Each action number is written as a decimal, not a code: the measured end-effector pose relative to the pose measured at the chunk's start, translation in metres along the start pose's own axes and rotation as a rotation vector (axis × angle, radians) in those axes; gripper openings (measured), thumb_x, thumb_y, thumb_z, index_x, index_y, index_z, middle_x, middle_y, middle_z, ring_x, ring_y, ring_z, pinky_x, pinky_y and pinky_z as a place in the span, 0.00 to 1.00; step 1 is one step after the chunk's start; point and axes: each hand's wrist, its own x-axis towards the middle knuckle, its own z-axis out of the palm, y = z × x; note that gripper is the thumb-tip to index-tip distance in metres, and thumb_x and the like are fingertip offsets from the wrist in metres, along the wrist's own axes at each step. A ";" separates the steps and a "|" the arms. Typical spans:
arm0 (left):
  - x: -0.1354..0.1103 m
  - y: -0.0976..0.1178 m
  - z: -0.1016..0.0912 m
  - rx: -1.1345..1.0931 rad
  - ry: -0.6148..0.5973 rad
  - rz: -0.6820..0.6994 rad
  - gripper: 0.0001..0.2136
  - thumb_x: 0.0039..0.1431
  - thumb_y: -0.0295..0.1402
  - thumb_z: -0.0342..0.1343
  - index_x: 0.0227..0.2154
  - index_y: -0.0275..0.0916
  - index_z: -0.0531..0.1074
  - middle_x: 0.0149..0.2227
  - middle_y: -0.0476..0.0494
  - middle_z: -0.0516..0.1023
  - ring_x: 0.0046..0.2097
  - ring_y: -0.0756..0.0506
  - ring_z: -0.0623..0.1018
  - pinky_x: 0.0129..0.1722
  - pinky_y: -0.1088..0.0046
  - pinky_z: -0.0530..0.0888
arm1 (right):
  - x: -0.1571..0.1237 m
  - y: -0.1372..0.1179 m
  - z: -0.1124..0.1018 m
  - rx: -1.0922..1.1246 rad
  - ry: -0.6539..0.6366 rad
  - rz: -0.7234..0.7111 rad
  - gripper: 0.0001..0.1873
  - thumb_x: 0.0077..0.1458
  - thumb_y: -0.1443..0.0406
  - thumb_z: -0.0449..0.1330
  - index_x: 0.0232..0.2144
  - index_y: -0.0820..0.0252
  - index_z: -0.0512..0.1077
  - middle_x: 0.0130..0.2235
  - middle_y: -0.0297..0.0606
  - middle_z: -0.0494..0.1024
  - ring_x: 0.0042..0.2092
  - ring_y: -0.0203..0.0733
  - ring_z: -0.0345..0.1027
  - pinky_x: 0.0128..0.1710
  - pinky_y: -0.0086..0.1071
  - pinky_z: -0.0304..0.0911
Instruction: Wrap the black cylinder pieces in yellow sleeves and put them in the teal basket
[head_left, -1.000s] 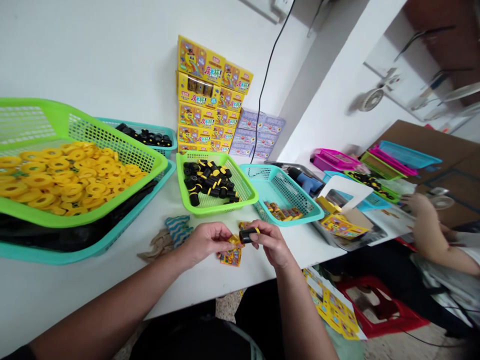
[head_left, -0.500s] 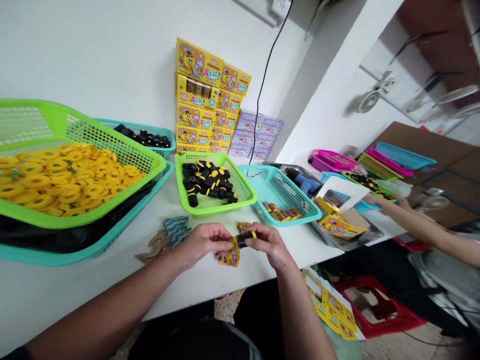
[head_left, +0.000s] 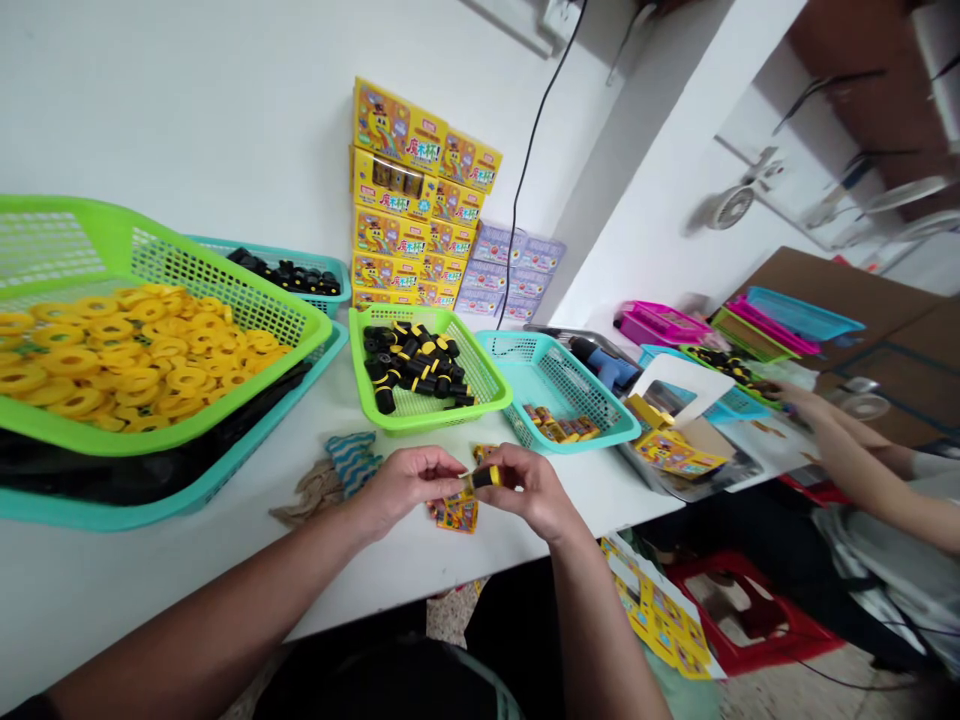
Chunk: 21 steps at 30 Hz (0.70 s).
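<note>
My left hand (head_left: 412, 485) and my right hand (head_left: 525, 490) meet over the white table (head_left: 187, 580), pinching a small black cylinder with a yellow band (head_left: 486, 478) between their fingertips. The fingers hide part of it. Just below my hands lie printed yellow paper pieces (head_left: 457, 515). Straight ahead stands a lime-green mesh basket (head_left: 420, 420) holding several similar black-and-yellow cylinders (head_left: 412, 365). Further left, a larger green basket (head_left: 187, 435) is heaped with yellow rings (head_left: 127, 360).
Stacked yellow boxes (head_left: 397, 190) stand against the wall. A teal basket (head_left: 577, 430) holds small packets. A blue-patterned cloth (head_left: 352, 462) lies left of my hands. At right, a co-worker's arm (head_left: 847, 450) reaches toward coloured baskets (head_left: 750, 335). The table edge runs close to me.
My hands have drawn closer together, and more of the cylinder is now covered by my fingers. The co-worker's arm has stretched left toward the baskets.
</note>
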 end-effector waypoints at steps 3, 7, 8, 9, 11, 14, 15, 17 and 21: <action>-0.002 0.002 0.000 0.003 -0.026 -0.042 0.17 0.46 0.43 0.66 0.33 0.33 0.78 0.29 0.43 0.77 0.28 0.49 0.70 0.29 0.73 0.65 | 0.004 0.005 0.001 0.101 0.058 0.012 0.19 0.39 0.58 0.72 0.32 0.60 0.74 0.23 0.27 0.64 0.26 0.32 0.53 0.26 0.29 0.48; -0.002 0.002 0.001 -0.049 -0.008 -0.033 0.16 0.44 0.41 0.69 0.32 0.34 0.78 0.30 0.45 0.77 0.32 0.48 0.71 0.33 0.73 0.65 | 0.008 0.011 0.007 0.187 0.114 0.001 0.23 0.35 0.58 0.75 0.31 0.59 0.71 0.25 0.29 0.69 0.27 0.34 0.58 0.27 0.29 0.53; -0.001 0.002 0.001 -0.063 0.003 -0.017 0.16 0.43 0.40 0.69 0.32 0.34 0.78 0.30 0.45 0.77 0.33 0.47 0.72 0.35 0.73 0.65 | 0.009 0.012 0.010 0.219 0.101 0.004 0.23 0.34 0.57 0.75 0.30 0.59 0.71 0.26 0.30 0.70 0.28 0.34 0.59 0.28 0.29 0.54; -0.001 0.002 0.001 -0.077 0.013 -0.001 0.16 0.43 0.40 0.69 0.31 0.34 0.77 0.31 0.45 0.77 0.34 0.47 0.72 0.36 0.73 0.65 | 0.009 0.014 0.013 0.256 0.082 0.008 0.24 0.33 0.57 0.76 0.30 0.59 0.71 0.26 0.30 0.70 0.28 0.34 0.60 0.28 0.29 0.56; -0.001 0.000 0.002 -0.116 0.024 0.005 0.15 0.45 0.40 0.69 0.30 0.33 0.77 0.30 0.45 0.76 0.34 0.48 0.71 0.36 0.73 0.65 | 0.011 0.018 0.019 0.320 0.051 0.011 0.24 0.32 0.57 0.76 0.30 0.59 0.71 0.27 0.30 0.71 0.28 0.34 0.61 0.29 0.30 0.58; -0.002 -0.002 0.005 -0.192 0.024 -0.020 0.16 0.45 0.41 0.68 0.28 0.33 0.75 0.29 0.46 0.73 0.32 0.49 0.70 0.34 0.73 0.64 | 0.011 0.024 0.026 0.320 0.036 0.001 0.23 0.33 0.57 0.76 0.29 0.59 0.71 0.26 0.29 0.71 0.27 0.34 0.62 0.29 0.30 0.60; -0.002 -0.002 0.006 -0.211 0.027 -0.029 0.16 0.45 0.42 0.68 0.28 0.33 0.74 0.28 0.47 0.72 0.31 0.49 0.70 0.33 0.74 0.64 | 0.010 0.025 0.028 0.311 0.034 0.002 0.23 0.34 0.56 0.76 0.29 0.59 0.71 0.25 0.30 0.71 0.27 0.34 0.63 0.29 0.30 0.60; -0.003 -0.003 0.008 -0.243 0.036 -0.040 0.17 0.45 0.42 0.69 0.27 0.33 0.73 0.27 0.48 0.71 0.30 0.50 0.69 0.31 0.74 0.64 | 0.009 0.026 0.029 0.311 0.031 0.009 0.22 0.34 0.56 0.76 0.29 0.58 0.71 0.25 0.30 0.71 0.27 0.35 0.64 0.28 0.31 0.62; -0.004 -0.002 0.010 -0.308 0.020 -0.045 0.17 0.44 0.41 0.69 0.26 0.34 0.70 0.26 0.49 0.69 0.29 0.50 0.69 0.28 0.73 0.64 | 0.005 0.022 0.031 0.435 -0.032 0.030 0.21 0.36 0.57 0.75 0.30 0.58 0.72 0.26 0.31 0.74 0.25 0.37 0.68 0.29 0.34 0.66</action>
